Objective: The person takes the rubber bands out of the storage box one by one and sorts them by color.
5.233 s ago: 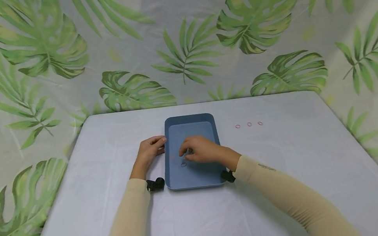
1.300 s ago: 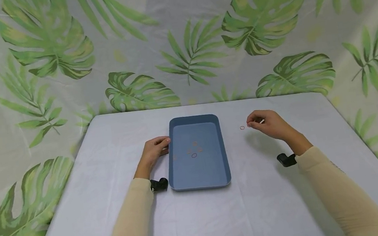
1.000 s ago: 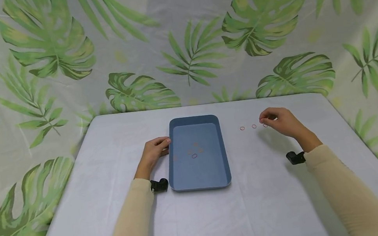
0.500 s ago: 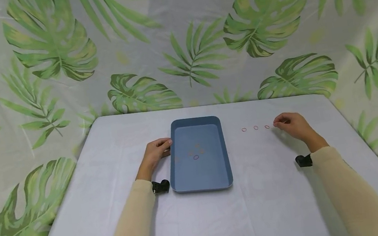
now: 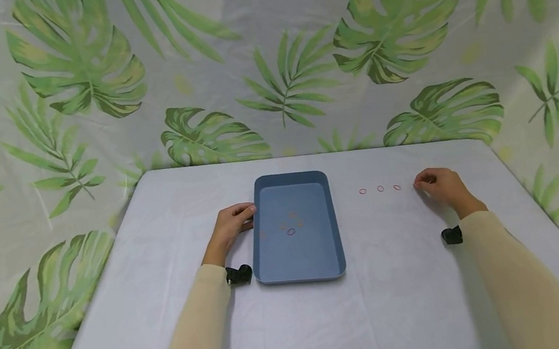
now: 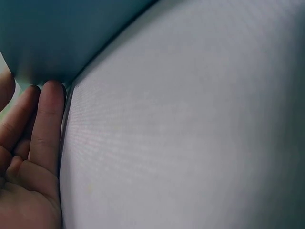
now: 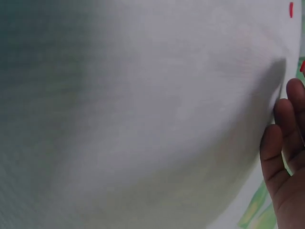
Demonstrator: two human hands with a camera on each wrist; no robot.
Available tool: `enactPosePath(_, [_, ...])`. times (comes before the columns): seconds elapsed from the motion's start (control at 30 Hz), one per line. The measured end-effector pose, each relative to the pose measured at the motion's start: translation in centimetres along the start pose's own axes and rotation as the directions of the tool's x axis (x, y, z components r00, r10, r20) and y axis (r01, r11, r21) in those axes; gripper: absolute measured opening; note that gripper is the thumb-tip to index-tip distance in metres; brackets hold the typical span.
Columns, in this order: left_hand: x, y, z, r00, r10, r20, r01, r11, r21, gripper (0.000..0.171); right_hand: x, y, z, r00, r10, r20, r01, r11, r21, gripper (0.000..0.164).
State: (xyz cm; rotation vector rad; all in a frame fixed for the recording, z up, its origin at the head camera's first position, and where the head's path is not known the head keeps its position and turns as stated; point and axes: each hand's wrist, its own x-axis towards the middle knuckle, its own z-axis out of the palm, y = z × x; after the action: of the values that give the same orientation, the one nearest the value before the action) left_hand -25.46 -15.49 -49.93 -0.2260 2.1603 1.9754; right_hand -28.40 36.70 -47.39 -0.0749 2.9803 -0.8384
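Note:
My left hand (image 5: 230,225) holds the left rim of the blue tray (image 5: 300,268); in the left wrist view its fingertips (image 6: 51,90) press on the tray's outer wall. Low over the cloth, my right hand (image 5: 442,189) pinches a small red rubber band, mostly hidden at its fingertips; a bit of red band (image 7: 302,67) shows in the right wrist view. To its left, three red bands lie in a row: a near one (image 5: 397,187), a middle one (image 5: 380,189) and a far-left one (image 5: 362,191). Inside the tray are a dark red band (image 5: 291,232) and several faint orange ones (image 5: 300,224).
A white cloth (image 5: 400,305) covers the table under the tray and the bands. Behind the table hangs a leaf-patterned backdrop (image 5: 280,75). Each wrist carries a small black camera, the left one (image 5: 239,275) close beside the tray's left wall.
My right hand has gone from over the tray to the red row, then along it to the right and down beside its right end, pinching a band. The left hand stays at the tray.

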Motion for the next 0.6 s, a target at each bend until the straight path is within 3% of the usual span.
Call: enactPosePath(0.6, [0.02,0.02,0.03,1.000,0.005,-0.001,-0.005,1.000,0.003,0.036,0.56,0.71,0.30,0.999,-0.008,-0.033,0.007,0.999,-0.031,0.020])
